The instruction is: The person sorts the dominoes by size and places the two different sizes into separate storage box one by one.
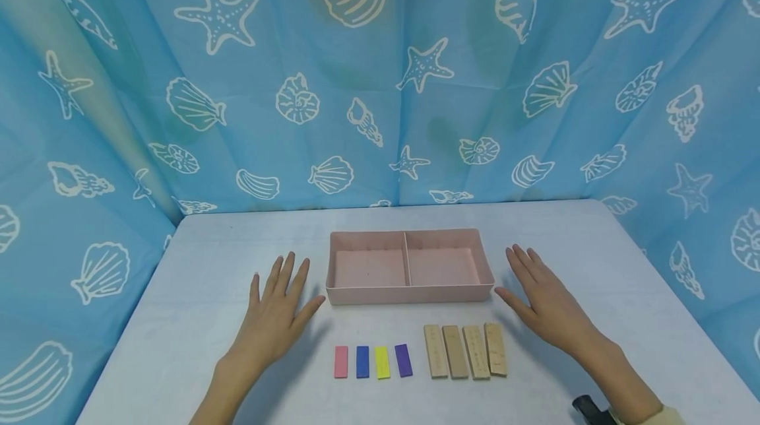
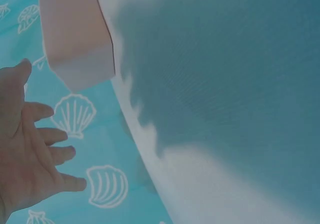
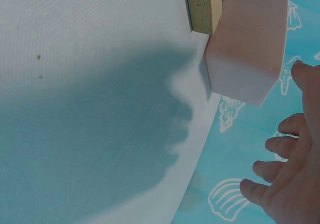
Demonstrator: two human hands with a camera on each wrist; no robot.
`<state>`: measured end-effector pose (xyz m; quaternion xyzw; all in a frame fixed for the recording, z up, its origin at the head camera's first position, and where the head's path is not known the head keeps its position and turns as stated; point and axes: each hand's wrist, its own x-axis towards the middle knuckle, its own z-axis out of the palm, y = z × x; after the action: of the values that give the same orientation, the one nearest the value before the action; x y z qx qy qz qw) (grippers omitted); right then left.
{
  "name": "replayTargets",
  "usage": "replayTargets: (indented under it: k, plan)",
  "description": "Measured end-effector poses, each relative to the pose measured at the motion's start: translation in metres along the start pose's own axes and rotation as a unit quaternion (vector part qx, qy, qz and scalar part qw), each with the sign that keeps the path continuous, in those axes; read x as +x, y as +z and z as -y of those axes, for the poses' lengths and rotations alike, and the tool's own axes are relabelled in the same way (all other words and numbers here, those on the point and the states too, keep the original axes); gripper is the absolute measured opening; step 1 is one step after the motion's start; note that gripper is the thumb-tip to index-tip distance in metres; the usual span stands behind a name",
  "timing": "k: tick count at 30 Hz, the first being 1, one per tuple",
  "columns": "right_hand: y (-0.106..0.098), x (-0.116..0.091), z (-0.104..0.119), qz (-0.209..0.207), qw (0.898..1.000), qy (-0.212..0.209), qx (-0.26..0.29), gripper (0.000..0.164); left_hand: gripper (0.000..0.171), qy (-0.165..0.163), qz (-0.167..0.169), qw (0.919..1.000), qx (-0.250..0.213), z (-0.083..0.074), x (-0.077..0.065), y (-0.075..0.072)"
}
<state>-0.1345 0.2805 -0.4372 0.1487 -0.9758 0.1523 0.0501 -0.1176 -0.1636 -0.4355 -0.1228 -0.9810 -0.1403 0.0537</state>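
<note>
My left hand (image 1: 272,319) hovers over the table left of a pink two-compartment box (image 1: 410,294), fingers spread and holding nothing. On the box's other side, my right hand (image 1: 552,303) is held out flat, also with nothing in it. Between the hands, in front of the box, lies a row of small blocks: pink (image 1: 341,362), blue (image 1: 363,362), yellow (image 1: 382,362) and purple (image 1: 404,360). Several plain wooden blocks (image 1: 457,352) continue the row to the right. Both wrist views show the outstretched fingers beside the box's end (image 2: 82,58).
The white-covered table (image 1: 237,247) backs onto a blue curtain (image 1: 356,115) with shell and starfish prints. A black strap or device (image 1: 590,408) is at the right wrist, by a light sleeve (image 1: 662,416). Both hands cast shadows on the cloth.
</note>
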Motion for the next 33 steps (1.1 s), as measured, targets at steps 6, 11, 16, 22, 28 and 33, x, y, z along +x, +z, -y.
replayTargets:
  k: [6, 11, 16, 22, 28, 33]
  plan:
    - [-0.002, -0.003, 0.002, 0.001, 1.0, 0.018, -0.02, 0.073, 0.069, -0.007, -0.008, 0.9999, -0.004, 0.001, 0.002, -0.005]
    - [-0.005, -0.006, 0.004, 0.009, 0.999, 0.026, -0.024, 0.071, 0.067, -0.014, -0.013, 0.9993, -0.033, 0.004, 0.005, -0.007]
    - [-0.008, -0.015, 0.005, 0.0, 1.0, 0.016, -0.027, 0.069, 0.065, -0.011, -0.036, 0.9939, -0.104, 0.006, 0.008, -0.009]
    - [-0.014, -0.029, 0.009, -0.003, 1.0, 0.006, -0.023, 0.064, 0.066, -0.031, -0.031, 0.9814, -0.187, 0.007, 0.012, -0.012]
    - [-0.021, -0.04, 0.016, 0.014, 1.0, 0.002, -0.008, 0.062, 0.065, -0.056, -0.002, 0.9643, -0.259, 0.007, 0.016, -0.016]
    - [-0.016, -0.048, 0.017, 0.009, 1.0, -0.008, -0.009, 0.063, 0.061, -0.053, -0.001, 0.9511, -0.304, 0.006, 0.019, -0.016]
